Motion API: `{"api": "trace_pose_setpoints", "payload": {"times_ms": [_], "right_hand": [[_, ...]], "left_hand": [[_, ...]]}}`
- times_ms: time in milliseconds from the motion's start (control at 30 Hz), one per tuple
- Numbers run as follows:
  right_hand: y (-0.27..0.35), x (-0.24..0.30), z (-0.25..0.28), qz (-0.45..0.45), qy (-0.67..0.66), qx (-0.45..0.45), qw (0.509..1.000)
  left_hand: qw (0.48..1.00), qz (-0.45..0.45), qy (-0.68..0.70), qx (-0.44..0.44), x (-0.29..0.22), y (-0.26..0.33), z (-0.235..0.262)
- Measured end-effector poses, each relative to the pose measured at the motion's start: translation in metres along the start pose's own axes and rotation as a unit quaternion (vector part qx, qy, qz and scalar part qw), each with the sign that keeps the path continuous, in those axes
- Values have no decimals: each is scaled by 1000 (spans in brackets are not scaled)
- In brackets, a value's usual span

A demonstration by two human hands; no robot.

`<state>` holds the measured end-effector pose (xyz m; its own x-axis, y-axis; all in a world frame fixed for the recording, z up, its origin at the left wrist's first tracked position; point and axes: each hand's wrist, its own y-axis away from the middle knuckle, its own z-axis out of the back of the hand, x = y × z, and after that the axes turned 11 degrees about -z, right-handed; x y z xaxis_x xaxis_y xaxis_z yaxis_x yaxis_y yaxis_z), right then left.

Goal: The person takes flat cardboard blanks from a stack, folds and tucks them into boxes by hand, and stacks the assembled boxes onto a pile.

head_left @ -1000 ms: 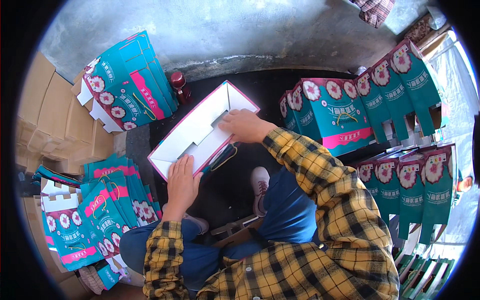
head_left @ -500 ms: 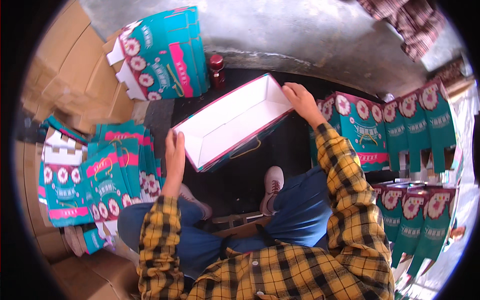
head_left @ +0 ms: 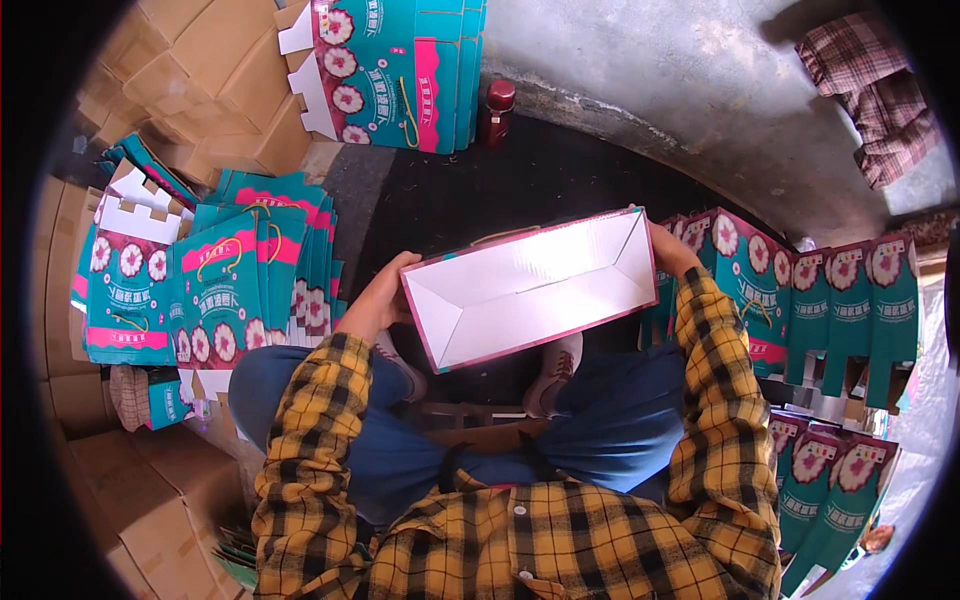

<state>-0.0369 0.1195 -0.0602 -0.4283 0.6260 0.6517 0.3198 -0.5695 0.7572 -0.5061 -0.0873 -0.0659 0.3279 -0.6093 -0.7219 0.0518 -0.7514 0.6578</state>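
Between my two hands is a long open cardboard gift box (head_left: 535, 285), white inside with a pink and teal rim, tilted so its hollow inside faces me. My left hand (head_left: 383, 293) grips its left end, with the fingers partly hidden behind the wall. At the right end my right hand (head_left: 672, 250) holds the upper corner, its fingertips hidden by the box. A bit of yellow cord handle shows along the far side. The box hangs above my shoes and in front of my knees.
Flat teal and pink cartons (head_left: 225, 285) lie stacked at left, with another upright stack (head_left: 390, 80) behind. Formed teal boxes (head_left: 830, 300) stand in rows at right. Brown cartons (head_left: 230, 75) fill the far left. A dark red flask (head_left: 497, 112) stands near the wall.
The box has been turned and tipped toward me, its cord side now facing away. Both hands have come nearer and moved right, still on its ends. The view has shifted.
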Motion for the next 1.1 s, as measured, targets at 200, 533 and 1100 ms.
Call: {"api": "trace_pose_setpoints", "payload": {"times_ms": [200, 533, 1100], "right_hand": [[59, 59, -30, 113, -123, 40, 985], [71, 55, -51, 104, -67, -69, 990], [38, 31, -32, -23, 91, 23, 995]], "left_hand": [[966, -238, 47, 90, -17, 28, -3], [958, -271, 82, -53, -11, 50, -11], [940, -307, -74, -127, 66, 15, 15]]}}
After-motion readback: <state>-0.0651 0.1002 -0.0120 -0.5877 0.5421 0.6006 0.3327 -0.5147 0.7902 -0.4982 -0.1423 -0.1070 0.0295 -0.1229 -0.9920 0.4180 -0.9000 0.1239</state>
